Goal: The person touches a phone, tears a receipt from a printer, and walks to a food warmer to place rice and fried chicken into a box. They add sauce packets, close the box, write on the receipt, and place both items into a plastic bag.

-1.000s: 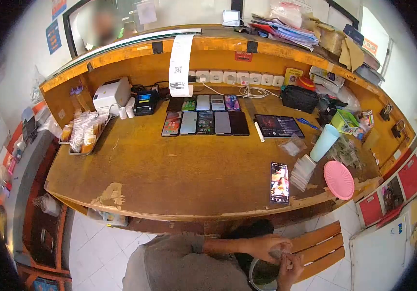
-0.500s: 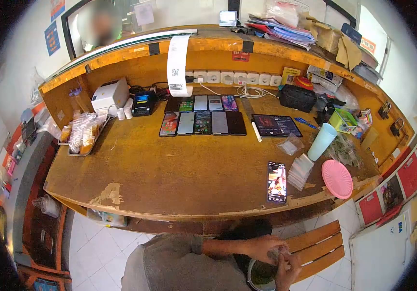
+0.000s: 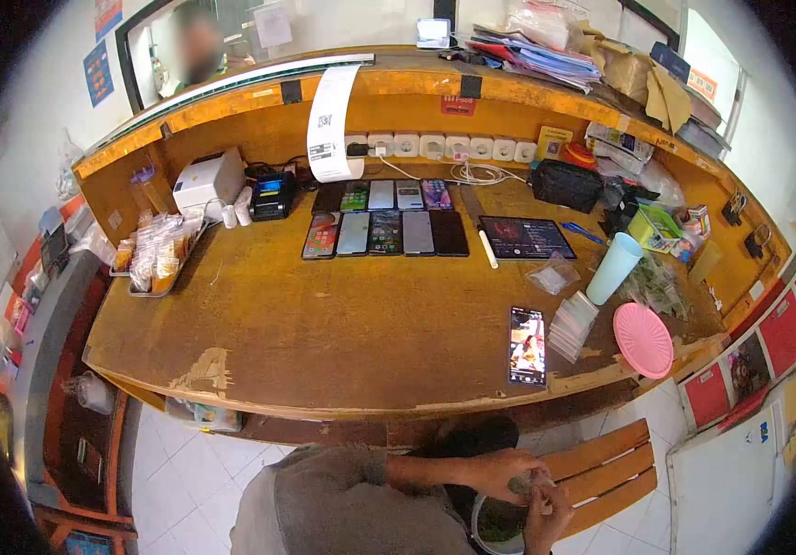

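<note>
Both hands meet low in the view, over a round container [image 3: 499,524] with dark green contents. My left hand [image 3: 501,474] has its fingers closed on a small clear bag [image 3: 520,485] with something greenish in it. My right hand [image 3: 549,520] pinches at the bag's other side, its fingertips close to the left ones. Above them on the desk are a lit phone [image 3: 527,346], a fan of small clear bags [image 3: 573,326], a pink oval lid [image 3: 643,340] and a light blue cup [image 3: 614,268].
Two rows of phones [image 3: 386,232], a tablet [image 3: 528,238] and a white printer [image 3: 209,182] stand on the desk [image 3: 324,333]. Trays of small packets [image 3: 159,254] are at left. A wooden slatted seat [image 3: 606,462] is beside the hands. Beyond the counter is a person [image 3: 196,51].
The fingers have shifted slightly around the small bag. The hanging paper strip has swung a little to the left.
</note>
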{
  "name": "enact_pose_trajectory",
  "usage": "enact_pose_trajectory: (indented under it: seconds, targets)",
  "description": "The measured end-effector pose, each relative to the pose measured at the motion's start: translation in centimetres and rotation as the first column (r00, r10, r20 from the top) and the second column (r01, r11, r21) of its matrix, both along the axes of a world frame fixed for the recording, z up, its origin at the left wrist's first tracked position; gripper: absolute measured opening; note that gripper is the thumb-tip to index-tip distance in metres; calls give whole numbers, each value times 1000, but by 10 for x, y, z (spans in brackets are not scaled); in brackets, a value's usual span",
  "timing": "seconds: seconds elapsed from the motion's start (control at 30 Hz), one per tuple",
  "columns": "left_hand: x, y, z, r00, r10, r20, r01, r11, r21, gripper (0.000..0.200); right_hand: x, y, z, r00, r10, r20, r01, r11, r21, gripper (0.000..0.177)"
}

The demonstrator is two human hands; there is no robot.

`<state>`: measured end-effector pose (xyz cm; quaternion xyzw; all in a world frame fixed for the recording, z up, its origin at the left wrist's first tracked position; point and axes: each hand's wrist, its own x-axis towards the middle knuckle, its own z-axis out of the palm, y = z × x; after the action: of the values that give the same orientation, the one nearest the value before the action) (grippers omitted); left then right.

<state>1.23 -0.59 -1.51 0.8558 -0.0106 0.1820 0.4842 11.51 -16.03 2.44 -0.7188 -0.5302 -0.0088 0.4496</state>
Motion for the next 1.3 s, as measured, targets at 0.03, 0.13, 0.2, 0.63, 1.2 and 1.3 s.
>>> enact_pose_trajectory:
  seconds: [0.03, 0.13, 0.2, 0.63, 1.2, 1.3]
  targets:
    - [-1, 0, 2, 1000, -17, 12, 17, 999, -44, 65, 1, 1, -1, 999, 25, 20, -25, 1000, 17, 8]
    - [-2, 0, 6, 1000, -27, -9, 26, 997, -69, 64, 0, 1, 3, 999, 42, 16, -42, 999, 15, 8]
    - [-3, 0, 6, 999, -21, -40, 19, 999, -51, 64, 0, 1, 4, 999, 34, -8, -34, 999, -3, 8]
    - [-1, -1, 0, 1000, 7, -13, -6, 1000, 4, 64, 3, 0, -4, 997, 63, 42, -63, 998, 1, 8]
    - [-5, -3, 5, 997, 6, -78, -5, 1000, 14, 63, 0, 1, 5, 995, 97, 2, -97, 995, 22, 8]
    - [-5, -4, 6, 999, 22, -24, -21, 999, 33, 65, 0, 0, 4, 994, 106, 20, -107, 993, 57, 9]
